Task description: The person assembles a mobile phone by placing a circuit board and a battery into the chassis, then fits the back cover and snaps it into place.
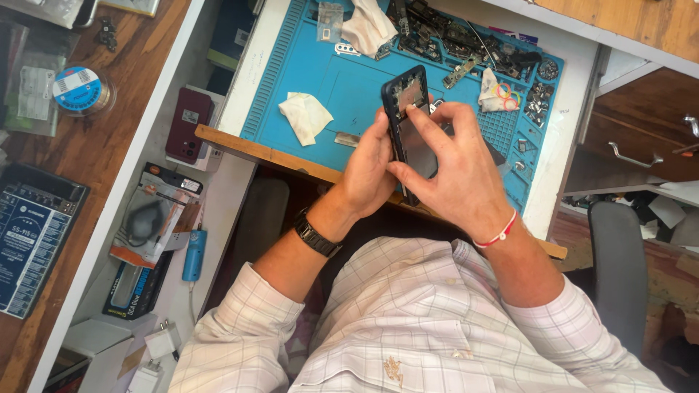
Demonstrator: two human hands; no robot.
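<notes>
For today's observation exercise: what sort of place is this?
Probably a phone repair bench: both hands hold an opened phone above a blue work mat, with a heap of small phone parts behind.

Rubber mat, plastic phone shell and varnished wood

The phone (408, 124) between the hands has a dark plastic frame with a dull sheen and a smooth grey inner plate. Under it the blue work mat (349, 80) looks like matt rubber, ribbed along its left edge and gridded at the right. Two crumpled white cloths (306, 116) on it are soft and lint-like. The heap of small parts (466, 40) at the far edge is dark metal and plastic. The counter (240, 142) has a pale laminate top with a bare wooden lip. The left wrist carries a black metal-link watch (317, 236), the right a red thread band (499, 234). The shirt (429, 320) is thin checked cotton.
</notes>
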